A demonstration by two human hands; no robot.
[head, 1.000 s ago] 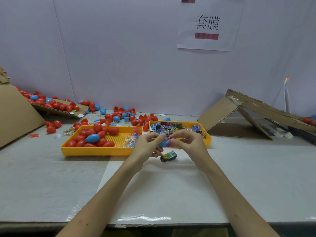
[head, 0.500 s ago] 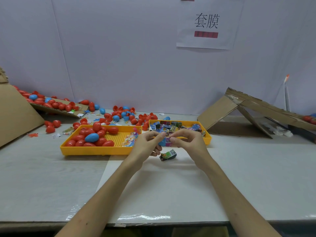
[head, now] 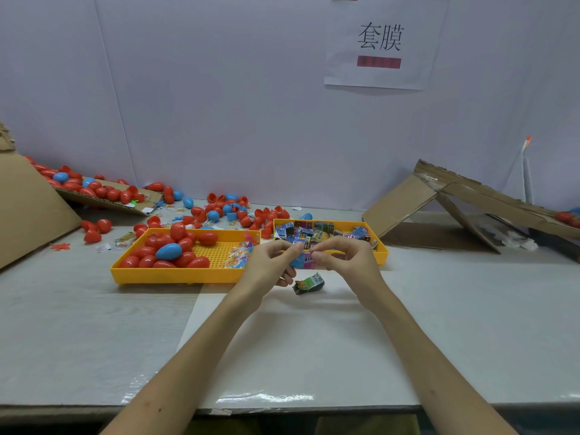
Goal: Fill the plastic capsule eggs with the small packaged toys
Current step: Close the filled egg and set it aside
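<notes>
Your left hand (head: 270, 265) is gripping a rounded blue egg half (head: 296, 262), your right hand (head: 345, 259) pinching a glossy packet (head: 309, 256)

Worktop (head: 94, 340): open on near side of egg tray (head: 175, 276); toy tray (head: 381, 250) just right of it, loose eggs (head: 232, 211) behind, cardboard (head: 28, 208) left.

Red/blue plastic capsule eggs (head: 197, 262) in L yellow plastic tray (head: 175, 275); small packaged toys (head: 317, 229) in R yellow plastic tray (head: 379, 255), trays adjacent.
</notes>
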